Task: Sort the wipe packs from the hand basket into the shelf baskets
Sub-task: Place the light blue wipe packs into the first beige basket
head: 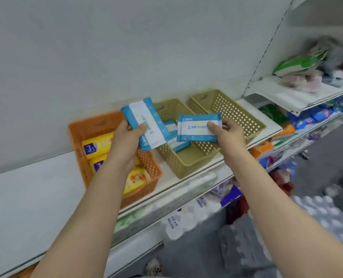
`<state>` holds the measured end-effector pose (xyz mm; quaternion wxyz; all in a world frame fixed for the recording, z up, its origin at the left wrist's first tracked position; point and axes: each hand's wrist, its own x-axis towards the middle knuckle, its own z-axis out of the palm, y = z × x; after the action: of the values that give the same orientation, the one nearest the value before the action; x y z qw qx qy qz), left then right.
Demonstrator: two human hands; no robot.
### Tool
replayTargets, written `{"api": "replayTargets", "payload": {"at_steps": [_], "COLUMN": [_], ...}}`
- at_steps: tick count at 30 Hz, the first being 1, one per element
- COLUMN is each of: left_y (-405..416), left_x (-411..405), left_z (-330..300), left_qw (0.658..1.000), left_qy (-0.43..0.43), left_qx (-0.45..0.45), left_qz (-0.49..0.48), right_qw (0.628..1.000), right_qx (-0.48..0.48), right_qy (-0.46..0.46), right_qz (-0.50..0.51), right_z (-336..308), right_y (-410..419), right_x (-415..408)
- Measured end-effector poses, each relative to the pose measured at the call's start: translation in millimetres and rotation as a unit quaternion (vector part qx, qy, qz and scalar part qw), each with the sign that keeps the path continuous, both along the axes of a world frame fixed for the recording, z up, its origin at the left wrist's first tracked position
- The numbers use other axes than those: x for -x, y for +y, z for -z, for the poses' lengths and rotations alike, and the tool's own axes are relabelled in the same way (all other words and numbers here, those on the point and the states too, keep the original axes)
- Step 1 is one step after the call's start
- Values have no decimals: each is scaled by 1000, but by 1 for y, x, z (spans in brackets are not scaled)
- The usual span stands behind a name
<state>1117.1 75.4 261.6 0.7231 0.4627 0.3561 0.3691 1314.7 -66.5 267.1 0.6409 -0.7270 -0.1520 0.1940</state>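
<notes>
— Both bare arms reach forward, side by side. The left hand [126, 137] has its thumb on top, fingers curled under, pinching.

— The right hand [225, 135] mirrors it: thumb over, fingers tucked beneath, gripping too.

Filling the upper left of the frame: a plain pale back panel [106, 47]. At the upper right, on a white shelf [293, 95], lay a blurred heap of soft packs, among them a green and white pack [299, 64]. Below, at right of centre, showed lower shelves crowded with blue packages [315, 115] and an orange pack [263, 148]. At the bottom centre stood white bundled rolls [182, 219], over grey floor [319, 157].
</notes>
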Motion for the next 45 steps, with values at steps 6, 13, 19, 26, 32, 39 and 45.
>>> {"api": "replayTargets", "payload": {"at_steps": [6, 13, 19, 26, 32, 39, 45], "left_y": [38, 38, 26, 15, 11, 3, -5], "left_x": [-12, -14, -35, -71, -82, -106, -116], "left_z": [17, 25, 20, 22, 19, 31, 64], "left_qw": [999, 993, 989, 986, 979, 965, 921], "left_qy": [42, 76, 75, 91, 81, 106, 283], "left_qx": [-3, -14, -14, -27, -30, -96, -123], "left_qz": [-24, -84, -129, -139, -183, -222, -238], "right_qw": [956, 765, 631, 600, 889, 864, 877], "right_qx": [221, 444, 495, 457, 74, 82, 176], "right_qy": [-101, -251, -322, -461, -347, -48, -226], "right_qz": [-164, -393, -503, -467, -290, -494, -387], "right_z": [46, 66, 62, 70, 17, 5, 24], "right_y": [56, 85, 85, 83, 104, 127, 169], "right_x": [-43, -60, -74, -68, -92, -102, -123]}}
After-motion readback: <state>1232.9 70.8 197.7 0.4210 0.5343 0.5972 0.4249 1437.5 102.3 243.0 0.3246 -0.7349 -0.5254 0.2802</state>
